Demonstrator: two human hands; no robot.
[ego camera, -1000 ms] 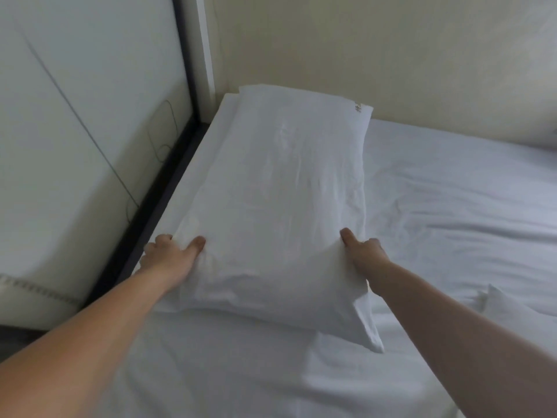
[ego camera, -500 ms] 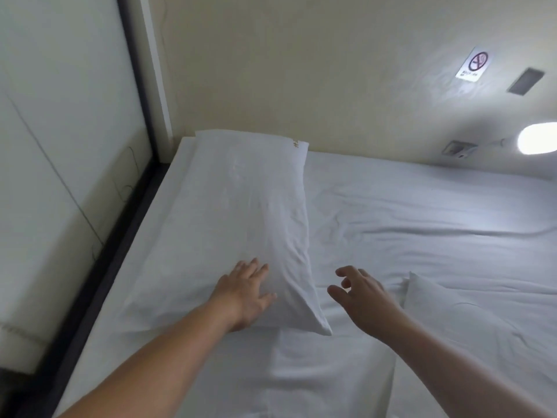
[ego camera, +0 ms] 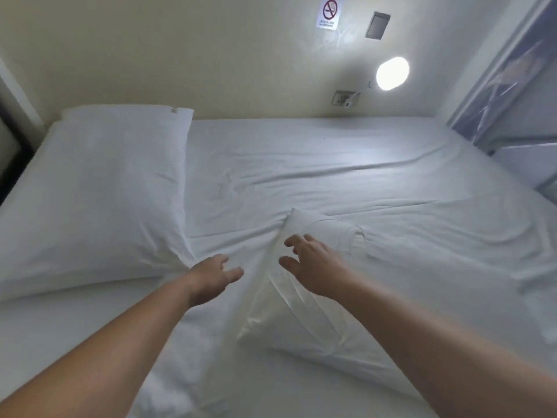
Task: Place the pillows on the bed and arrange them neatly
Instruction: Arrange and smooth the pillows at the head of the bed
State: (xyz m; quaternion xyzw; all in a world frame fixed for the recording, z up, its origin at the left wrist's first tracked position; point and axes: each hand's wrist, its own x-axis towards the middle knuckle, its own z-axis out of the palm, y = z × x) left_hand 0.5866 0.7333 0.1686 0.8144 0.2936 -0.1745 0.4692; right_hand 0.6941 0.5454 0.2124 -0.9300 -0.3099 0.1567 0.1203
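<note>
Both grips spread and empty, the right hand (ego camera: 316,267) hovers nearest the second pillow (ego camera: 304,300), lying askew near-to-far on the bed (ego camera: 391,182), the left hand (ego camera: 211,279) just beside it.

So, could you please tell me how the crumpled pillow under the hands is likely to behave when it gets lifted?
The second pillow looks soft: its case is creased and folded, so it will probably sag between the open left hand and right hand. It seems light, and unlikely to slip on the sheet.
</note>
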